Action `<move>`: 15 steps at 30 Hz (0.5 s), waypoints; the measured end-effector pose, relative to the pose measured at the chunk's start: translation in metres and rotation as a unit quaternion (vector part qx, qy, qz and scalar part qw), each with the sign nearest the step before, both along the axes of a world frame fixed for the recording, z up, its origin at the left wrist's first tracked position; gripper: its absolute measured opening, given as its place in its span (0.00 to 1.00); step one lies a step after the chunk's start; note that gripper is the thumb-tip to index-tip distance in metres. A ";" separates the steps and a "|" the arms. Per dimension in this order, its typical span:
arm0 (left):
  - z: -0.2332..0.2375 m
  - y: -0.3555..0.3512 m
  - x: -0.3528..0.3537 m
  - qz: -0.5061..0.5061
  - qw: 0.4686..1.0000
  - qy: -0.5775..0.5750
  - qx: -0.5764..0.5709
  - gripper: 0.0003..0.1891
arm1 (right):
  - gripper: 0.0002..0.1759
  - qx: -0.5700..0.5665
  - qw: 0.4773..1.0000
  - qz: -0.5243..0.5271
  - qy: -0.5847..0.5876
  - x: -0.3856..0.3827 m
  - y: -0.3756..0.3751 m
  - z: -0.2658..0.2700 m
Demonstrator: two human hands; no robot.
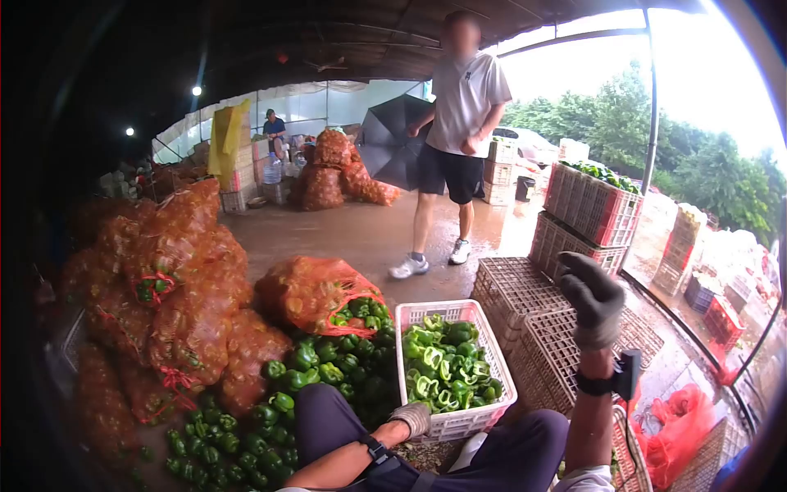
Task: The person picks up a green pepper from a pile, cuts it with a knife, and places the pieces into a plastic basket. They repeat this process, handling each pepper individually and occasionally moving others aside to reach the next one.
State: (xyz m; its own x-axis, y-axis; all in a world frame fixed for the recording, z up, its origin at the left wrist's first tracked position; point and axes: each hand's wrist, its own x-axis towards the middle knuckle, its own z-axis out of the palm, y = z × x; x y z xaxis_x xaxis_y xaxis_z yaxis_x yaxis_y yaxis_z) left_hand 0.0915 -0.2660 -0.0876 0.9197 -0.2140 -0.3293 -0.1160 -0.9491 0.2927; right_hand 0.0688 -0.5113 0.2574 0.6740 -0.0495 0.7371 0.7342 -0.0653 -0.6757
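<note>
My left hand [411,419], in a grey knitted glove, is low between my knees, at the near left corner of a white plastic crate [498,361]. Its fingers are mostly hidden, so whether it grips anything does not show. Cut green pepper halves and pieces [449,361] fill the crate. Raised to the right is my right hand [592,299], in a dark glove with the fingers curled in; anything inside them is out of sight. Whole green bell peppers [246,443] lie heaped on the ground by my left leg. An orange mesh sack [303,287] spills more peppers.
Full mesh sacks [188,279] are piled at left. Upturned crates [516,287] and stacked crates [594,205] with green produce stand at right, near red netting [680,426]. A person [467,107] walks ahead by a dark umbrella [393,139]; another person [275,127] is farther back.
</note>
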 end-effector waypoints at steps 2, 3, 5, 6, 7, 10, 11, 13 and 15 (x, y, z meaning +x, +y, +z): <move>0.023 0.003 -0.007 -0.005 0.999 -0.013 0.032 0.17 | 0.10 -0.022 0.999 0.011 -0.029 -0.028 -0.008 0.015; 0.030 0.004 -0.010 -0.009 0.999 -0.019 0.046 0.16 | 0.09 0.028 0.998 0.037 -0.050 -0.041 -0.005 0.017; 0.022 0.012 -0.008 0.017 0.998 -0.043 0.043 0.15 | 0.11 -0.019 0.982 0.004 -0.189 -0.064 -0.001 0.026; 0.024 0.012 -0.010 0.033 0.998 -0.037 0.045 0.14 | 0.12 -0.024 0.973 -0.002 -0.230 -0.072 0.003 0.032; 0.028 0.012 -0.011 0.048 0.997 -0.030 0.046 0.14 | 0.13 -0.029 0.962 -0.007 -0.270 -0.080 0.007 0.038; 0.023 0.015 -0.017 0.060 0.997 -0.039 0.031 0.14 | 0.22 -0.066 0.950 -0.035 -0.305 -0.100 0.015 0.050; 0.017 0.018 -0.012 0.066 0.997 -0.042 0.028 0.14 | 0.26 -0.052 0.949 -0.036 -0.309 -0.104 0.019 0.051; 0.010 0.020 -0.007 0.044 0.998 -0.032 0.035 0.15 | 0.34 -0.084 0.926 -0.064 -0.362 -0.112 0.026 0.056; 0.023 0.016 -0.012 0.062 0.997 -0.009 0.034 0.16 | 0.42 -0.119 0.902 -0.090 -0.404 -0.119 0.029 0.064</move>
